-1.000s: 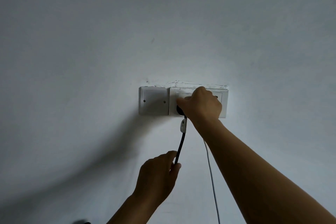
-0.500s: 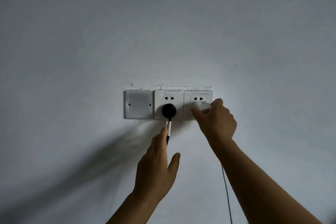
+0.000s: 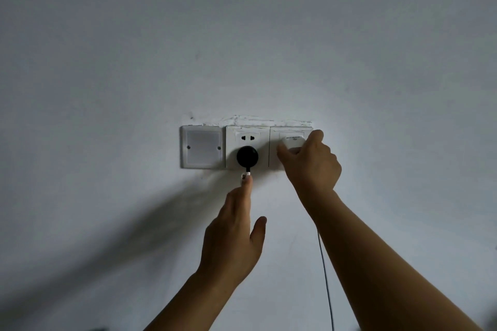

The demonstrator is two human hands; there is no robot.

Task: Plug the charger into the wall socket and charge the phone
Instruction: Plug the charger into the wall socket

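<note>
A white charger (image 3: 292, 144) sits against the right-hand wall socket (image 3: 274, 142), and my right hand (image 3: 312, 162) grips it from the right and below. Its thin white cable (image 3: 326, 274) hangs down beside my right forearm. My left hand (image 3: 232, 234) is raised flat against the wall below the middle socket (image 3: 247, 138), fingers straight and thumb apart, its fingertip just under the black plug (image 3: 247, 156). The black plug's cord is hidden behind my left hand. No phone is in view.
A blank white cover plate (image 3: 202, 148) with two screws is left of the sockets. Rough plaster runs along the top of the plates. The rest is bare white wall, with my arms' shadows falling to the lower left.
My right hand left the black plug and moved right onto the charger at the right socket, pushing it up over the holes. My left hand let go of the black cord and opened flat.
</note>
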